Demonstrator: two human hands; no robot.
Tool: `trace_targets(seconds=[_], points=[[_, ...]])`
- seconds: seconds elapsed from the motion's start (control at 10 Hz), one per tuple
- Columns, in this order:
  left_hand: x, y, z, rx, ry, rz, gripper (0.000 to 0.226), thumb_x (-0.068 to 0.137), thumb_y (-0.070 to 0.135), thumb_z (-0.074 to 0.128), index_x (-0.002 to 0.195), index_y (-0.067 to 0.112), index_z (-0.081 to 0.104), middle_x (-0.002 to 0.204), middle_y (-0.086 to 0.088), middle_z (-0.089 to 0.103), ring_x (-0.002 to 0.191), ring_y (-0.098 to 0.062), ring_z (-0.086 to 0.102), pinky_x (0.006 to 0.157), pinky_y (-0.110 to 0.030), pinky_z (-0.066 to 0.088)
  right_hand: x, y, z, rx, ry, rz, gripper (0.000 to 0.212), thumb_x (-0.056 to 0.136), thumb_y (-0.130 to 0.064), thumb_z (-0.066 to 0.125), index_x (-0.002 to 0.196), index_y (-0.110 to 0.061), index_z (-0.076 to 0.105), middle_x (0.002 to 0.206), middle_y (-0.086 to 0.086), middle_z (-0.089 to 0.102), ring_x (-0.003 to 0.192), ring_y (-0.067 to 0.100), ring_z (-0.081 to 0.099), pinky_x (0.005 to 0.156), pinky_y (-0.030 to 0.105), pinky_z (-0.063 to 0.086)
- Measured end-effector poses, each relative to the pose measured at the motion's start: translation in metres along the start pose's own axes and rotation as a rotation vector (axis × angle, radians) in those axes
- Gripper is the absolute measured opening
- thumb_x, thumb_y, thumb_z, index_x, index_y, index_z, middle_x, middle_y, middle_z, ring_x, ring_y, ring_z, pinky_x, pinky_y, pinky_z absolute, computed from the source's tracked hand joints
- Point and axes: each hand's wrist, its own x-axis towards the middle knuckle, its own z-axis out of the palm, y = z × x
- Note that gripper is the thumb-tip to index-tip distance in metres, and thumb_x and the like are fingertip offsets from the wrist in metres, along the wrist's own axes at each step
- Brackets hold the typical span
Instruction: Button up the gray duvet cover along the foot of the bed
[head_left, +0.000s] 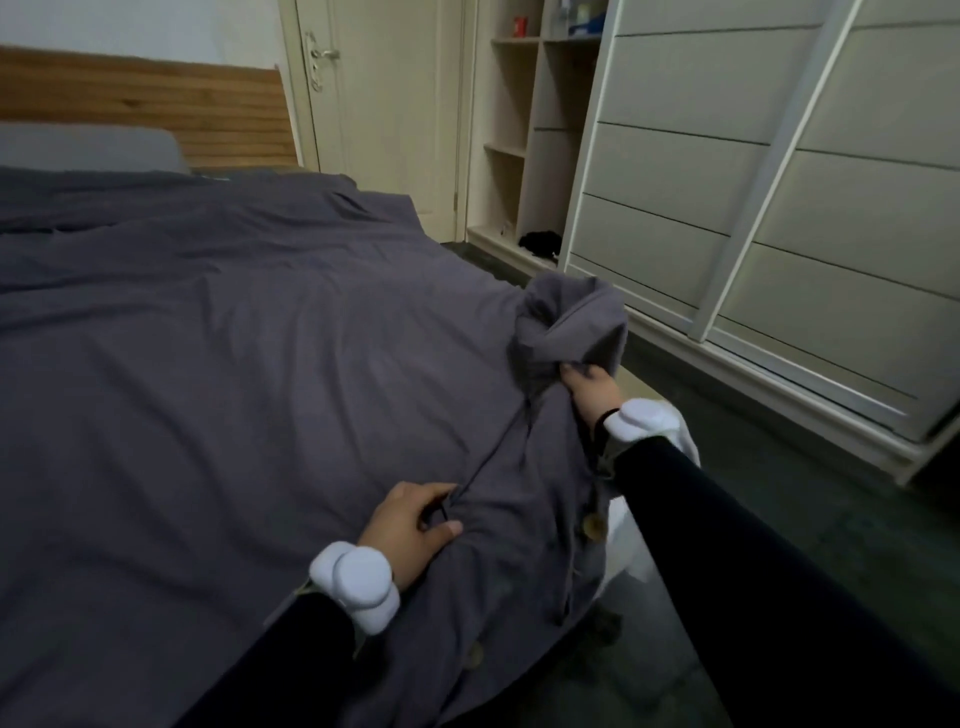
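Two hands grip one gray duvet cover (260, 338) at the bed's foot edge. Left hand (410, 525) pinches a fold; right hand (592, 392) clutches the bunched corner. Two wooden buttons (594, 526) show along the hem.

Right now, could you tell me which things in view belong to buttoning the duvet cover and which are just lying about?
Part of the job: gray duvet cover, wooden button, left hand, right hand.

Just lying about: gray pillow, black item on the bottom shelf, red cup.

Black long sleeves (727, 519), with bulky white wristbands (358, 582) on both wrists.
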Motion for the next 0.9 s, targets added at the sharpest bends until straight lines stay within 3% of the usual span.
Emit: trace_targets(seconds=[0.1, 0.2, 0.3, 0.4, 0.5, 0.6, 0.7, 0.8, 0.9], points=[[-0.001, 0.001, -0.002, 0.035, 0.011, 0.003, 0.076, 0.063, 0.063, 0.047, 0.130, 0.027, 0.052, 0.118, -0.010, 0.056, 0.109, -0.023, 0.052, 0.095, -0.023, 0.039, -0.003, 0.008, -0.033, 0.094, 0.097, 0.048, 0.049, 0.094, -0.035, 0.049, 0.131, -0.003, 0.050, 0.137, 0.020, 0.052, 0.128, 0.037, 0.046, 0.106, 0.036, 0.033], [-0.009, 0.010, 0.000, 0.077, 0.018, -0.016, 0.055, 0.081, 0.038, 0.062, 0.133, 0.029, 0.046, 0.125, -0.011, 0.051, 0.120, -0.026, 0.047, 0.104, -0.025, 0.032, -0.010, 0.030, -0.064, 0.071, 0.200, 0.162, 0.050, 0.095, -0.033, 0.043, 0.135, -0.003, 0.046, 0.143, 0.020, 0.046, 0.131, 0.038, 0.042, 0.110, 0.037, 0.030], [-0.017, 0.016, 0.007, 0.119, 0.044, -0.001, 0.054, 0.082, 0.038, 0.062, 0.133, 0.034, 0.045, 0.131, -0.006, 0.048, 0.125, -0.026, 0.043, 0.108, -0.029, 0.028, -0.032, 0.044, -0.080, -0.035, 0.225, 0.292, 0.047, 0.099, -0.025, 0.036, 0.134, 0.006, 0.044, 0.143, 0.025, 0.043, 0.131, 0.040, 0.040, 0.106, 0.036, 0.028], [-0.025, 0.020, 0.010, 0.182, 0.025, -0.007, 0.058, 0.082, 0.042, 0.058, 0.136, 0.034, 0.040, 0.142, -0.002, 0.042, 0.131, -0.026, 0.036, 0.109, -0.031, 0.023, -0.050, 0.052, -0.075, -0.130, 0.174, 0.283, 0.042, 0.098, -0.022, 0.038, 0.125, 0.008, 0.052, 0.137, 0.024, 0.050, 0.130, 0.037, 0.044, 0.109, 0.037, 0.029], [-0.032, 0.024, 0.009, 0.246, 0.019, 0.030, 0.054, 0.087, 0.033, 0.056, 0.138, 0.030, 0.039, 0.149, -0.001, 0.035, 0.136, -0.025, 0.032, 0.111, -0.028, 0.019, -0.062, 0.052, -0.064, -0.137, 0.195, 0.265, 0.043, 0.088, -0.024, 0.053, 0.122, 0.001, 0.054, 0.133, 0.018, 0.057, 0.126, 0.033, 0.050, 0.107, 0.035, 0.035], [-0.041, 0.027, 0.004, 0.208, 0.000, 0.029, 0.050, 0.089, 0.024, 0.054, 0.137, 0.025, 0.041, 0.150, -0.002, 0.034, 0.138, -0.022, 0.031, 0.109, -0.023, 0.016, -0.085, 0.034, -0.056, -0.059, 0.263, 0.251, 0.048, 0.086, -0.014, 0.055, 0.131, -0.005, 0.044, 0.135, 0.017, 0.052, 0.124, 0.033, 0.049, 0.099, 0.033, 0.038], [-0.050, 0.030, -0.002, 0.099, -0.029, -0.007, 0.046, 0.090, 0.016, 0.052, 0.135, 0.022, 0.045, 0.148, -0.002, 0.038, 0.137, -0.019, 0.033, 0.108, -0.019, 0.019, -0.101, 0.022, -0.046, -0.055, 0.424, 0.203, 0.051, 0.081, -0.009, 0.054, 0.130, -0.012, 0.044, 0.137, 0.018, 0.045, 0.124, 0.036, 0.044, 0.101, 0.037, 0.034], [-0.073, 0.034, -0.018, 0.015, -0.033, -0.094, 0.041, 0.092, 0.012, 0.049, 0.132, 0.017, 0.050, 0.142, -0.002, 0.046, 0.133, -0.017, 0.040, 0.102, -0.016, 0.025, -0.125, 0.003, -0.030, -0.032, 0.436, 0.127, 0.053, 0.079, -0.008, 0.055, 0.131, -0.014, 0.045, 0.137, 0.019, 0.042, 0.124, 0.038, 0.040, 0.102, 0.039, 0.031], [-0.096, 0.027, -0.032, -0.160, 0.035, -0.199, 0.037, 0.092, 0.006, 0.047, 0.128, 0.010, 0.053, 0.133, -0.006, 0.056, 0.123, -0.018, 0.051, 0.094, -0.014, 0.032, -0.143, -0.014, -0.007, -0.013, 0.273, 0.060, 0.045, 0.081, -0.011, 0.055, 0.126, -0.013, 0.051, 0.134, 0.017, 0.048, 0.123, 0.037, 0.044, 0.098, 0.039, 0.036]])
